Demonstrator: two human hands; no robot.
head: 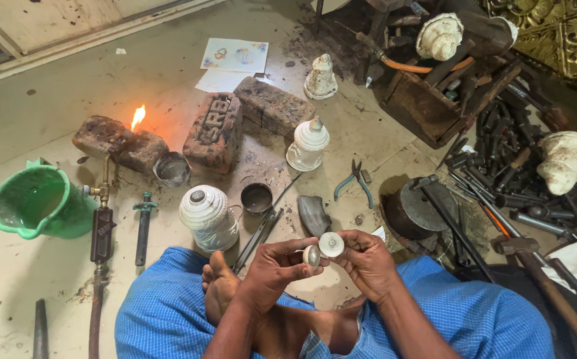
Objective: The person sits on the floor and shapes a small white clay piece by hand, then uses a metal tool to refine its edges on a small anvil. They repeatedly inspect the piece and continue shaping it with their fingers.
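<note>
Knees in blue checked cloth (169, 312) fill the near edge of the floor (56, 106), bare feet (220, 287) crossed between them. Both hands meet just above the feet, near the middle of the near edge.

Left hand (272, 269): fingers closed around a small oval silver piece (311, 255), thumb and forefinger pinching it. Right hand (368, 262): fingers closed on a small white disc (331, 244), held flat face up, touching or just beside the oval piece; exact contact can't be made out.

Just beyond the hands:
- white ribbed jar with round lid (206, 214), left of centre
- small dark metal cup (256, 197) beside it
- dark curved horn-like piece (313, 215)
- blue-handled pliers (353, 179)
- clear bottle with white ribbed top (308, 145) farther out

Left side: green plastic jug (39, 203) at the left edge, brass gas torch (101, 219) with hose running to the near edge. Flame (138, 117) burning on a dark brick (121, 143). Two more bricks (248, 116) beside it, tin cup (172, 169) in front.

Right side: round steel block (413, 211), pile of dark punches and hammers (507, 173), wooden toolbox (434, 100) at the far right, white conch shells (440, 36) on and near it.

Far edge: loose printed papers (234, 56).
</note>
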